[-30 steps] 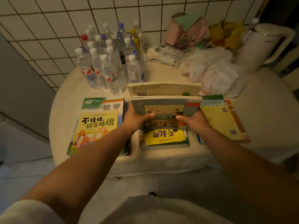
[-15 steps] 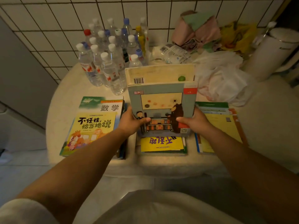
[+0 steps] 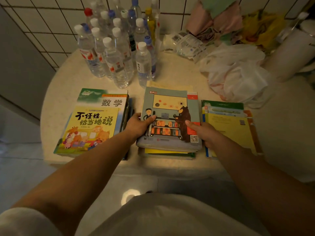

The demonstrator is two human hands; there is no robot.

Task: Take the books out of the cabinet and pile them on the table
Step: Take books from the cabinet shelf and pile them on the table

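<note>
Three piles of books lie near the front edge of the round table (image 3: pixel 170 72). The middle pile is topped by a grey-blue book with a bear on its cover (image 3: pixel 172 106). My left hand (image 3: pixel 139 126) grips its left edge with the thumb on the cover. On the opposite edge my right hand (image 3: pixel 202 132) grips the book the same way. A beige book pokes out behind it and a yellow one below. The left pile (image 3: pixel 95 120) shows a yellow picture book on a green maths book. The right pile (image 3: pixel 228 123) has a yellow-green cover on top.
Several water bottles (image 3: pixel 117 48) stand at the back left of the table. White plastic bags (image 3: pixel 235 72) and crumpled wrappers lie at the back right, beside a white kettle (image 3: pixel 293 51). A tiled wall runs behind. The floor lies below the table's front edge.
The grey-blue book stood tilted up in both hands above the middle pile; now it lies flat on that pile, covering the yellow book. Both hands still hold its sides.
</note>
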